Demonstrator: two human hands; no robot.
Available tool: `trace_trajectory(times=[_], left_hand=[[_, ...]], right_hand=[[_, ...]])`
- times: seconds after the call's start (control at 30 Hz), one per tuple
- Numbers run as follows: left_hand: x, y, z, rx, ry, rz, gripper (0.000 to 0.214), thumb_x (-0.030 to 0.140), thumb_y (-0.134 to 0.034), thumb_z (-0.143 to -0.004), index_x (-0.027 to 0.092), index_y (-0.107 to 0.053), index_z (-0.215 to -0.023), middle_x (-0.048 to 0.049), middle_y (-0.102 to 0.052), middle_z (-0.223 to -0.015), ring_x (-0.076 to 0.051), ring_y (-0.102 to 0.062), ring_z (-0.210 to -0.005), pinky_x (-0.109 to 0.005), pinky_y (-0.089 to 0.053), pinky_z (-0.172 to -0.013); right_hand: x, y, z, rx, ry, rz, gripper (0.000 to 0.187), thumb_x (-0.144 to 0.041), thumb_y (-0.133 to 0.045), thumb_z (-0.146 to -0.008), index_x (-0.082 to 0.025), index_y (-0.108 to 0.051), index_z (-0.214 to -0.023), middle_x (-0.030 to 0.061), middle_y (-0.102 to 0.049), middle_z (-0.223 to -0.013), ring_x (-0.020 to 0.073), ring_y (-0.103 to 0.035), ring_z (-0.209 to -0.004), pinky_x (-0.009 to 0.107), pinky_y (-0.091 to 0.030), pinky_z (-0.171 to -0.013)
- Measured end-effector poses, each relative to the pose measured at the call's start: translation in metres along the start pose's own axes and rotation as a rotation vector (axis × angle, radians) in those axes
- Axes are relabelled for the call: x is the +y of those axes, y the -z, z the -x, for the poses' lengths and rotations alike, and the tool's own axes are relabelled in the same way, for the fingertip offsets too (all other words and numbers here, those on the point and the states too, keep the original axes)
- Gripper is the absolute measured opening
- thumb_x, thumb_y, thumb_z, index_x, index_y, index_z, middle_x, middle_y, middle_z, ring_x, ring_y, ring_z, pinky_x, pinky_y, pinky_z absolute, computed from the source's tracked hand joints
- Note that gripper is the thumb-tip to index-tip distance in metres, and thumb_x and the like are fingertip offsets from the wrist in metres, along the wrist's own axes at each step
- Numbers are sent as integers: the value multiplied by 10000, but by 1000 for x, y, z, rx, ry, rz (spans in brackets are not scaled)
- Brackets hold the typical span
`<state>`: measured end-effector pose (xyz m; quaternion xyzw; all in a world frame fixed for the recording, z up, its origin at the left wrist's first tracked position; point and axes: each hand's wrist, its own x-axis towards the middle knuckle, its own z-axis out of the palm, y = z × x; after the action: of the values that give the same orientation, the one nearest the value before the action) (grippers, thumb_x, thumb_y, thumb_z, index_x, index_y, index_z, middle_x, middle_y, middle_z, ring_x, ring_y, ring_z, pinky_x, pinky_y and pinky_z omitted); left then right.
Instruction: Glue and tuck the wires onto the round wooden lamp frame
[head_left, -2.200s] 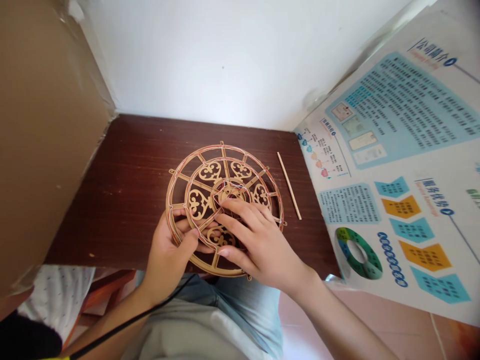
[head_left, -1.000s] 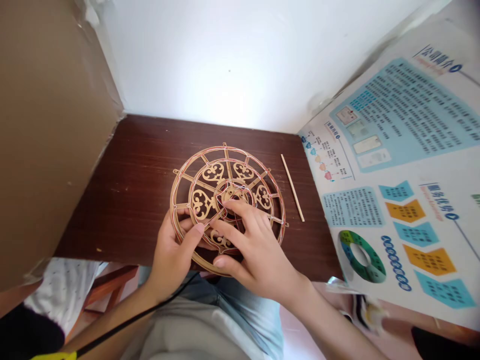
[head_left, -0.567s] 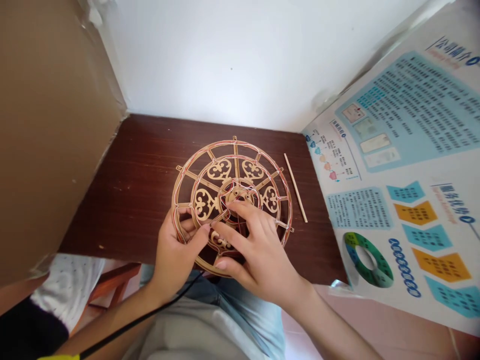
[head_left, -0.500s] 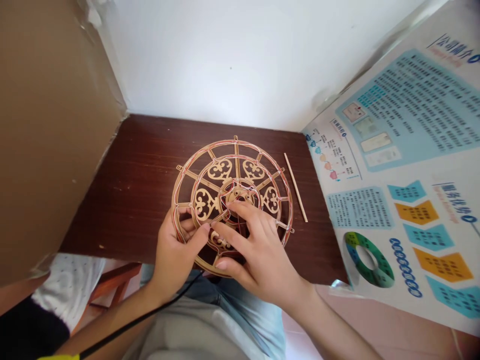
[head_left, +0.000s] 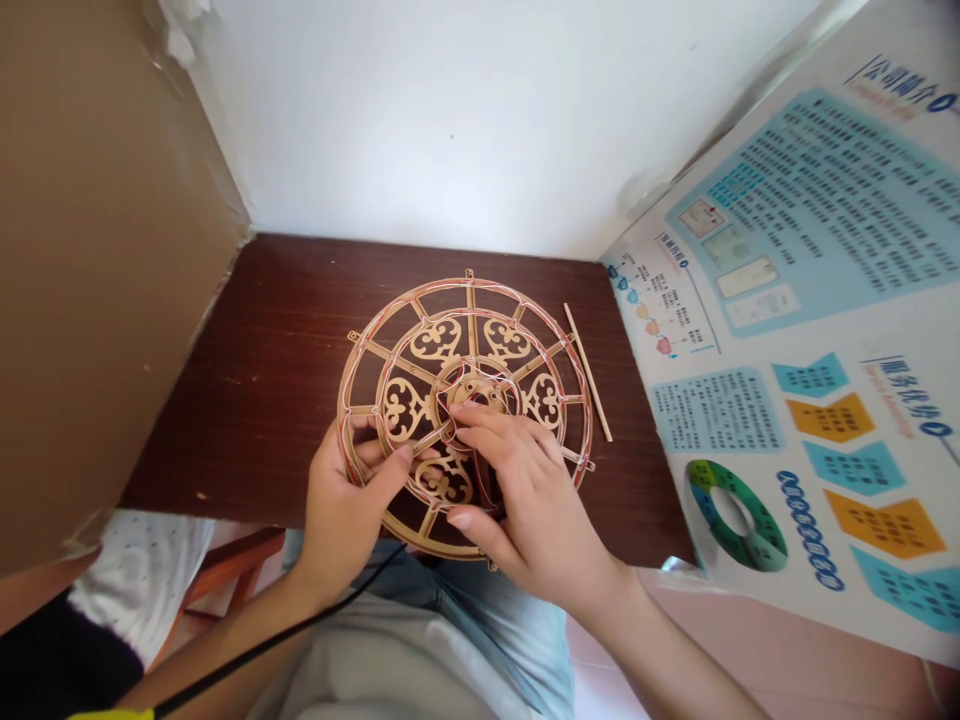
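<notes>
A round tan frame (head_left: 471,311) with spokes and scroll-shaped ornaments lies on the dark table, its lower edge near the table's front edge. Red and white wires (head_left: 352,372) run along its rings and bunch up around the central hub. My left hand (head_left: 352,500) grips the frame at lower left, thumb on top along a spoke and fingers underneath, partly seen through the gaps. Over the hub's lower right, my right hand (head_left: 529,490) lies with its fingertips on the hub and wires. Its thumb is spread apart, near the lower ring.
A thin pale stick (head_left: 589,372) lies on the brown table (head_left: 247,370), right of the frame. A cardboard panel (head_left: 112,260) stands at left, a white wall (head_left: 450,130) at the back, and a printed poster board (head_left: 787,330) at right. A black cable (head_left: 277,630) crosses my left forearm.
My right index finger has moved up from beside my left thumb to the hub, baring the spoke and lower ornament. The frame has shifted and turned slightly.
</notes>
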<state>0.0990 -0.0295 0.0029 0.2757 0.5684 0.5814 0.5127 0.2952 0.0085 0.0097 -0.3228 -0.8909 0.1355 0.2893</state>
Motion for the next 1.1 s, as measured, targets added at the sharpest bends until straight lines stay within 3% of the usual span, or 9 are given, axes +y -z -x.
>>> trace_trajectory(times=[0.23, 0.4, 0.53, 0.67, 0.9, 1.1], left_hand=[[-3, 3, 0, -9, 23, 31, 462, 371, -937, -809, 212, -614, -1099, -35, -830, -884, -259, -835, -755, -383, -704, -754], [-3, 3, -1, -4, 41, 41, 491, 390, -955, -792, 210, -613, -1094, -44, -833, -896, -258, -838, -785, -350, -693, -736], [-2, 2, -1, -6, 58, 50, 497, 398, -959, -784, 211, -603, -1076, -39, -828, -865, -261, -837, -779, -340, -688, -713], [-1, 2, 0, -10, 64, 54, 516, 395, -961, -789, 205, -607, -1113, -47, -833, -889, -263, -839, -800, -338, -689, -720], [-5, 4, -1, -2, 71, 54, 521, 398, -953, -802, 206, -613, -1147, -59, -843, -917, -264, -840, -808, -348, -696, -731], [-2, 2, -1, 10, 65, 57, 550, 412, -969, -760, 202, -600, -1110, -66, -842, -891, -281, -843, -801, -349, -695, -705]], right_hand=[[8, 11, -5, -28, 38, -13, 442, -432, -441, -1162, -145, -621, -1446, 206, -705, -1484, 319, -691, -1358, 542, -592, -1109], [14, 13, -4, 2, 28, 3, 470, -395, -480, -1152, -134, -589, -1527, 214, -690, -1499, 330, -685, -1377, 546, -625, -1094], [16, 16, -7, 12, 49, 29, 418, -364, -485, -1158, -113, -629, -1461, 202, -716, -1452, 307, -711, -1318, 508, -634, -1072], [15, 17, -10, 21, 56, 92, 436, -394, -476, -1163, -83, -662, -1406, 205, -727, -1395, 301, -706, -1272, 484, -598, -1057], [12, 18, -12, 18, 11, 204, 413, -419, -494, -1159, -150, -698, -1398, 125, -745, -1395, 334, -585, -1368, 488, -407, -1108], [11, 19, -14, 7, 6, 145, 414, -436, -508, -1159, -150, -685, -1400, 93, -778, -1367, 280, -638, -1323, 439, -354, -1153]])
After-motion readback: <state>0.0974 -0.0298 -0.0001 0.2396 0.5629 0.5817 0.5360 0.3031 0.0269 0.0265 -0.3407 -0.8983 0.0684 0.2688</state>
